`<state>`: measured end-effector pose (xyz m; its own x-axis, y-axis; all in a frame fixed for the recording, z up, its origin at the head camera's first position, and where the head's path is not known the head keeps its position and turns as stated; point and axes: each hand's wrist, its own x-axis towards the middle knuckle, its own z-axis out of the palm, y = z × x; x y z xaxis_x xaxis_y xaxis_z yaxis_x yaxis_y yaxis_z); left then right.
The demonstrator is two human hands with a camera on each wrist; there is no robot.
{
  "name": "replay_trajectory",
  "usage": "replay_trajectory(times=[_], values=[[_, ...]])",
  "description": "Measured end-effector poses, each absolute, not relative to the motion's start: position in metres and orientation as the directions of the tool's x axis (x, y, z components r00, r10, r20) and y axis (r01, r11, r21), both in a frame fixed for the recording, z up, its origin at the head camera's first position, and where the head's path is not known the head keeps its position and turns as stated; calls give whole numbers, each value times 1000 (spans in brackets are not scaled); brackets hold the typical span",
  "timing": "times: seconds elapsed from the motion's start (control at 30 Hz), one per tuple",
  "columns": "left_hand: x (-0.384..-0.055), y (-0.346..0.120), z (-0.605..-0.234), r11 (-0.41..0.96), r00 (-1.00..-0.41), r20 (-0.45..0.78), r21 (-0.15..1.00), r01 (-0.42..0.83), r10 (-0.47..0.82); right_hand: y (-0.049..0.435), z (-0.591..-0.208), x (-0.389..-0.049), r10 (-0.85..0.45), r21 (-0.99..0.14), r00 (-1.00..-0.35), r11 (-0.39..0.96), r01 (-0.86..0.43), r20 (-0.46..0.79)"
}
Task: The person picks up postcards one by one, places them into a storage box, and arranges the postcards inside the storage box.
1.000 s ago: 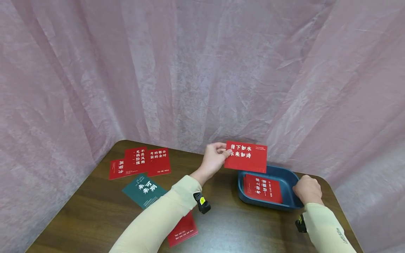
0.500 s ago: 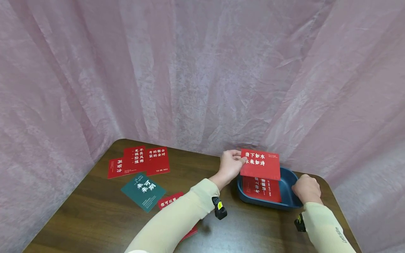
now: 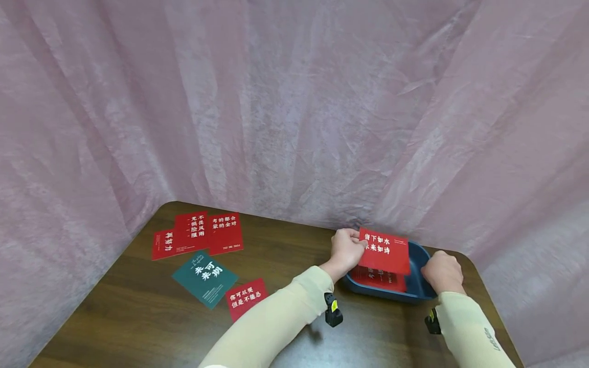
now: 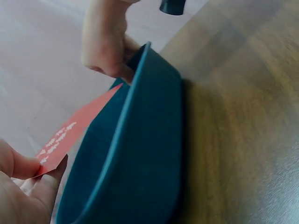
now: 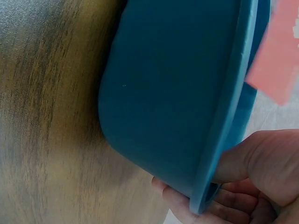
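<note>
A: What's just changed?

B: The left hand has come right and lower over the last 1 second. The held card, red with white characters, now slants over the mouth of the tray, pinched at its left edge between thumb and fingers.

A: Meaning what for the work?

B: I'd judge this card close to its place but not yet set down. I can't tell whether it touches the lower card, also red, lying in the tray.

A: And the right hand?

B: It grips the tray's right end, thumb inside the rim, fingers outside, likely to steady it.

A: Materials?

B: The tray looks like smooth, matte blue plastic, with rounded corners and a rolled lip. The cards look thin, flat and stiff. On the table, brown with streaky wood grain, lie a cluster of 3 red cards, 1 green card and, near the left sleeve, more red card. Behind hangs a soft, creased pink curtain.
</note>
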<state>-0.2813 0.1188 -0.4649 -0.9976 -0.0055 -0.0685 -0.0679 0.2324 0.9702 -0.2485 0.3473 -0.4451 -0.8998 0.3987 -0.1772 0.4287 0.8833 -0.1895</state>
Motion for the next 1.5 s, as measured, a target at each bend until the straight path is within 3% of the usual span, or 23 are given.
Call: replay_trajectory(times=[0.37, 0.83, 1.5], values=[[-277, 132, -479, 376, -995, -104, 922, -97, -1, 348, -446, -248, 387, -185, -904, 889, 418, -183], [-275, 135, -470, 566, -975, -215, 812, -146, 57, 351, -447, -249, 384, -190, -907, 891, 413, -174], [-271, 135, -468, 612, -965, -243, 779, -135, 96, 349, -448, -251, 409, -174, -897, 883, 436, -169]])
